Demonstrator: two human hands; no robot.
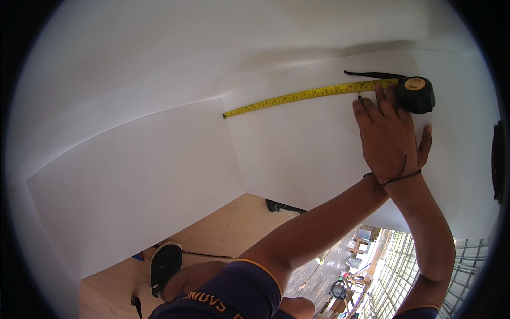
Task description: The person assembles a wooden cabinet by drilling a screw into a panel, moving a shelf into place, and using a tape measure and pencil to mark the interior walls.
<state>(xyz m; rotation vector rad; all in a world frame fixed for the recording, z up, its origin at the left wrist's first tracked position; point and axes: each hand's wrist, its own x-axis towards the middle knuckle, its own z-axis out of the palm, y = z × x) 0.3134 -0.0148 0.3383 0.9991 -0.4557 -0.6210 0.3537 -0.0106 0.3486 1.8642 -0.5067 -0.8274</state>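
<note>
A black tape measure (418,99) with an orange label rests on a white panel (297,143). Its yellow blade (297,97) runs out leftward, and the end hook sits by the panel's left edge. My forearms cross at the wrists. On top lies my right hand (386,135), closed round what looks like a pencil (360,98) with its tip against the panel just below the blade. Mostly hidden beneath, my left hand (425,142) shows its thumb stretched out below the case; fingers beside the case seem to press the blade down. A dark cord circles the crossed wrists.
Another white panel (143,175) adjoins on the left, and a white surface (175,58) rises behind both. A black strap (372,73) lies above the blade. Below are a wooden floor (223,223), a foot in a black sandal (166,268) and a metal grille (393,271).
</note>
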